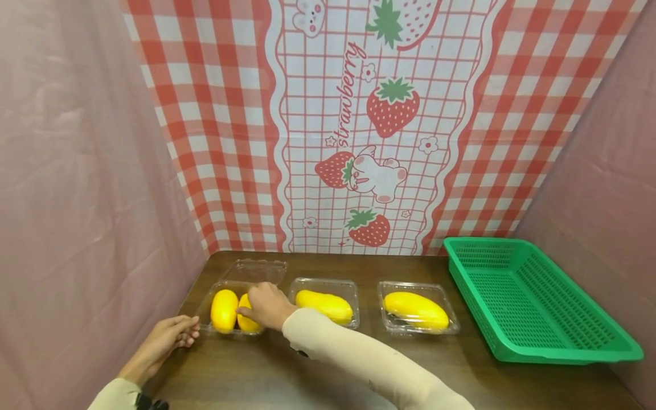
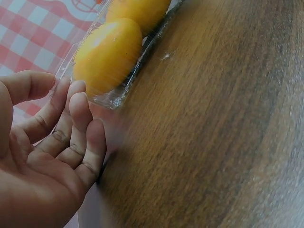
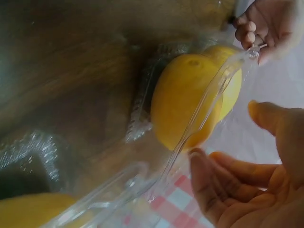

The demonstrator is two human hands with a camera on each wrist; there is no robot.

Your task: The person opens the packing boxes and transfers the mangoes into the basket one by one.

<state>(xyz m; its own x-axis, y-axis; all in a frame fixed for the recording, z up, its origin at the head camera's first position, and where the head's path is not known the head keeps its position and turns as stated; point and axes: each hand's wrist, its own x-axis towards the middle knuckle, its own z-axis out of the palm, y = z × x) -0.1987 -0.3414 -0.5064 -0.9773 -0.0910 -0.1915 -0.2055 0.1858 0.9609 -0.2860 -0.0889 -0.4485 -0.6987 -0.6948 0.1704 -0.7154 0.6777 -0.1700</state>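
At the left of the table, a clear plastic clamshell box holds two yellow mangoes, the left mango and the right mango. Its clear lid leans open at the back. With thumb and forefinger, my left hand pinches the box's thin plastic edge at the near left corner. My right hand is over the right mango and hides part of it in the head view. In the right wrist view, its fingers are loosely bent beside the plastic edge, the thumb apart, gripping nothing.
To the right stand a middle clear box and a right clear box, each with yellow mango inside. A green perforated basket sits at the far right. A checked strawberry cloth hangs behind the wooden table.
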